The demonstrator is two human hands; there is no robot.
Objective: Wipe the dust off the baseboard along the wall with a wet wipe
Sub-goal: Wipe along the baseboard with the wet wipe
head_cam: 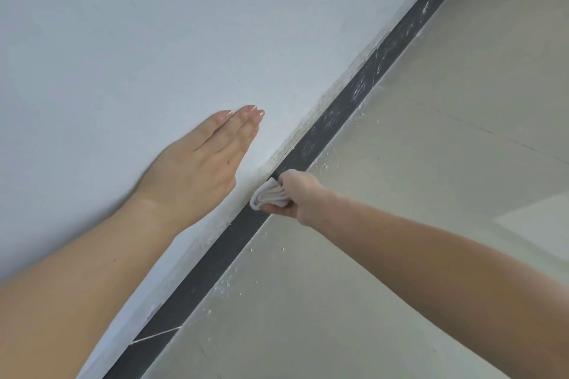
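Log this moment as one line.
right hand: grips wet wipe on baseboard | left hand: flat on wall | dust streaks: baseboard beyond wipe | floor: white crumbs

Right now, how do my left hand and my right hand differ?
The left hand lies flat and open against the wall; the right hand is curled, lower down at the baseboard. The left hand holds nothing; the right hand's grip is on the bunched wet wipe. Both are bare and reach toward the same wall.
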